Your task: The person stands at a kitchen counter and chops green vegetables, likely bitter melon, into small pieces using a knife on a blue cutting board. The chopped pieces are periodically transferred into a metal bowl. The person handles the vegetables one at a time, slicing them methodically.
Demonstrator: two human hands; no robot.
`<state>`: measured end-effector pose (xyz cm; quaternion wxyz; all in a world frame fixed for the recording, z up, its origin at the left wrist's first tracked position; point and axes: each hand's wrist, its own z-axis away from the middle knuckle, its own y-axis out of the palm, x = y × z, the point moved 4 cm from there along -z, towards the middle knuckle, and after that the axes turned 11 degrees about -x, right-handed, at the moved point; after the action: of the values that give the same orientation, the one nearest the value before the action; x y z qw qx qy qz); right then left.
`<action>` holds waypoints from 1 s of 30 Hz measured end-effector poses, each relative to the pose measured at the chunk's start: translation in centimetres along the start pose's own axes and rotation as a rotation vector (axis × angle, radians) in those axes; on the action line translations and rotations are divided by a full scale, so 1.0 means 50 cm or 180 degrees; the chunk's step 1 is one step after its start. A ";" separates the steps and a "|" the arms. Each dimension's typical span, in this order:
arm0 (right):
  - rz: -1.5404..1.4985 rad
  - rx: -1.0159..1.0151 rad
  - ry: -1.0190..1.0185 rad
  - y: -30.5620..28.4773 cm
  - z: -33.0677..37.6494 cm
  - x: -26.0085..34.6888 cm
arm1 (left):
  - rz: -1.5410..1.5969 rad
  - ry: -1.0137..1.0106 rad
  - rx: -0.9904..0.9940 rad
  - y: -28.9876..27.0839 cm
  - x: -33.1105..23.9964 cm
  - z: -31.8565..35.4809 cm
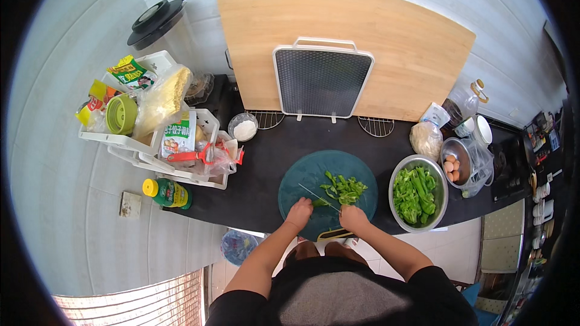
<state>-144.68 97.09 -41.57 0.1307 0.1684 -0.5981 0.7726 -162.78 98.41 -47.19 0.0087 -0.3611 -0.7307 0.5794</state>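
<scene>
A round dark green cutting board (296,175) lies at the front of the counter. On its left part, my left hand (299,212) is closed over a green pepper (318,203), pressing it down. My right hand (354,218) grips a knife (319,196), whose thin blade slants up and left across the pepper. Just beyond the blade lies a heap of cut green pepper pieces (344,189). To the right of the board stands a steel bowl (445,196) filled with green peppers (417,196). My fingertips and the knife's handle are mostly hidden.
White baskets (205,125) of packets stand at the left, near a yellow-capped bottle (172,194). A small bowl of white powder (244,128) sits behind the board. Against the wall lean a large wooden board (411,42) and a framed dark board (323,81). Eggs (452,168) fill a bowl at right.
</scene>
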 end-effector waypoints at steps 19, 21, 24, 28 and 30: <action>-0.0358 -0.0304 0.0429 0.088 -0.079 0.027 | 0.0008 0.0241 0.0015 -0.003 -0.007 0.001; -0.0489 -0.0450 0.0462 0.084 -0.060 0.029 | -0.0061 0.0292 0.0027 -0.001 -0.008 0.002; -0.0494 -0.0492 0.0566 0.086 -0.060 0.018 | -0.0086 0.0225 -0.0003 -0.008 -0.014 -0.007; -0.0081 -0.0068 0.0224 0.054 -0.045 0.029 | -0.0121 0.0244 0.0141 -0.013 -0.014 -0.008; 0.0058 0.0231 0.0061 0.054 -0.027 0.018 | -0.0103 0.0237 0.0211 -0.016 -0.019 -0.010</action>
<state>-146.75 97.73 -43.89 0.1232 0.1601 -0.5699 0.7965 -162.29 98.24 -45.96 0.0572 -0.3700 -0.7160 0.5892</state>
